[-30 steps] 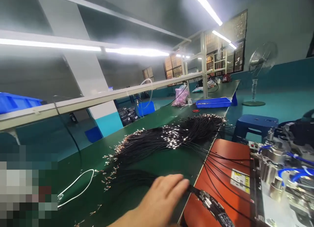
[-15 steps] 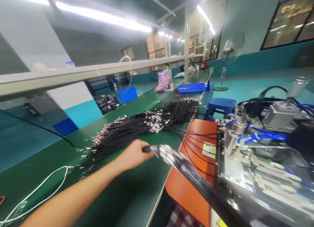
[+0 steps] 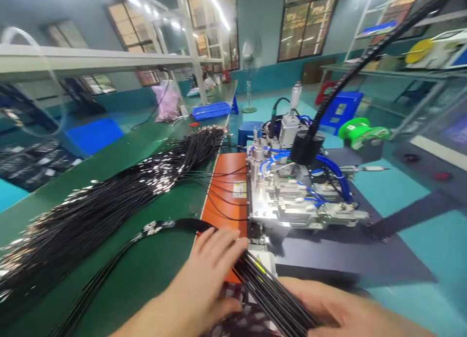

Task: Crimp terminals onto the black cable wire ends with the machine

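A bundle of thin black cables (image 3: pixel 270 288) runs from the lower right, across the orange board, onto the green table. My right hand (image 3: pixel 339 308) is wrapped round its near part, with the fingers partly cut off by the frame. Over the middle of the bundle lies my left hand (image 3: pixel 215 264), fingers stretched out and the thumb apart below. Beyond it, the cables bend left over the tabletop, with shiny ends partway along. A large pile of black cables (image 3: pixel 120 191) with bright metal tips lies on the green table (image 3: pixel 146 249).
An orange board (image 3: pixel 226 181) joins the table to a metal machine (image 3: pixel 292 181) with blue tubes. Several single cables cross the board. Farther back are a blue tray (image 3: pixel 211 111), a pink bag (image 3: pixel 167 99) and a blue stool (image 3: pixel 250 130). A green spool (image 3: pixel 359 132) stands at right.
The view has turned right. My left hand has moved from the bundle's end back along it and opened out. My right hand has come into view, gripping the cables. The far end now rests on the table.
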Demonstrator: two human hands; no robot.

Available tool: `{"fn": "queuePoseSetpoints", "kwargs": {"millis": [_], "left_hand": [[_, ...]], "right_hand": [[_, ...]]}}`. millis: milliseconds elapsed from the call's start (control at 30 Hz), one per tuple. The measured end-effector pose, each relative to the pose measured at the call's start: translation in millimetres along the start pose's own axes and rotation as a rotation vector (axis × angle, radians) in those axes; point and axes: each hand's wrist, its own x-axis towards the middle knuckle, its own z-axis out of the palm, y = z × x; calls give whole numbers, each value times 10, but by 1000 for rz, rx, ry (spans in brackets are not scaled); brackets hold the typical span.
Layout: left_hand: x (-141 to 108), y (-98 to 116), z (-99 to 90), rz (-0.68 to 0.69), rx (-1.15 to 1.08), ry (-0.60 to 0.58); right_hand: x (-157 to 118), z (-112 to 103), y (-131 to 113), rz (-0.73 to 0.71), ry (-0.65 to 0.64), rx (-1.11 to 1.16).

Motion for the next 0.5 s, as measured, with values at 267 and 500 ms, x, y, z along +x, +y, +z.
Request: {"fn": "queuePoseSetpoints", "kwargs": {"millis": [267,500], "left_hand": [[543,305,50,-37,-573,-165],[503,223,138,-170,-990,-114]], "right_hand": [[168,-222,146,-300,319,229],[364,72,386,-284,456,375]]}}
